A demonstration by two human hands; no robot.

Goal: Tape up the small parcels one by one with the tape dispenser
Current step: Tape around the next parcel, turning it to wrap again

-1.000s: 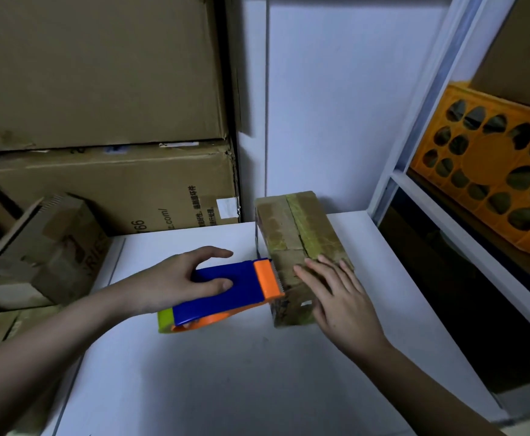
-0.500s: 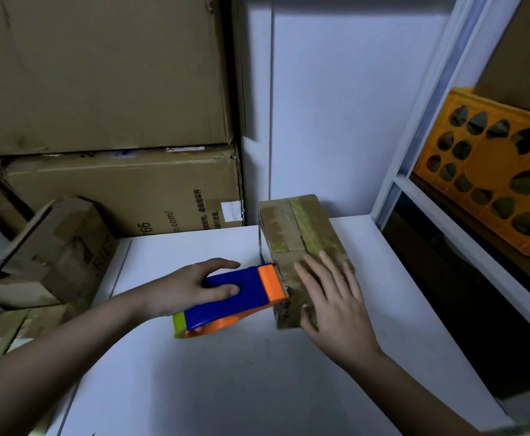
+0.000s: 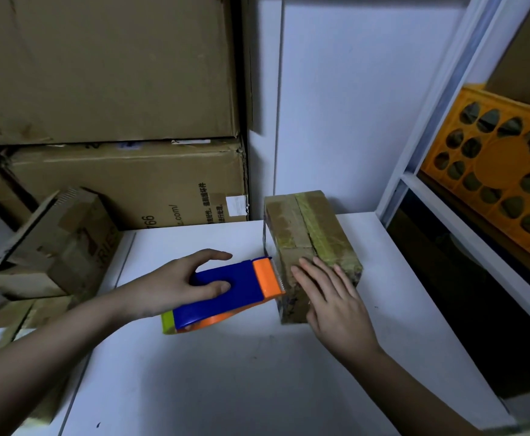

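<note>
Left hand [image 3: 175, 286] grips the tape dispenser [image 3: 225, 294]: thumb curled over its near blue face, fingers wrapped over the far edge, index finger extended along the top toward 2 o'clock. The dispenser is blue-bodied with an orange head and a yellow-green tail; it lies low over the white table [image 3: 225, 388], its tail pointing to 8 o'clock. Whether its underside touches the table cannot be told. The orange head and serrated blade sit against the left side face of the small parcel [image 3: 307, 237], near that face's front end.

Right hand [image 3: 333, 297] lies flat on the parcel, fingers straight and slightly spread, pressing down on the near part of the top face, with the palm hanging over the near end. It holds nothing by curling.

The parcel is a brown cardboard box standing on the table at 1 o'clock from the dispenser, its long axis running from 6 to 12 o'clock. A yellowish tape strip runs lengthwise along its top. Clear tape appears to be stretched along its left side; the detail is dim.

At 9 o'clock of the table, off its edge, a smaller open carton [image 3: 59, 240] sits tilted. Large stacked cartons [image 3: 115, 105] stand at 11 o'clock against the wall. At 2 o'clock, an orange perforated crate [image 3: 503, 171] rests on a white shelf [image 3: 477, 240].
</note>
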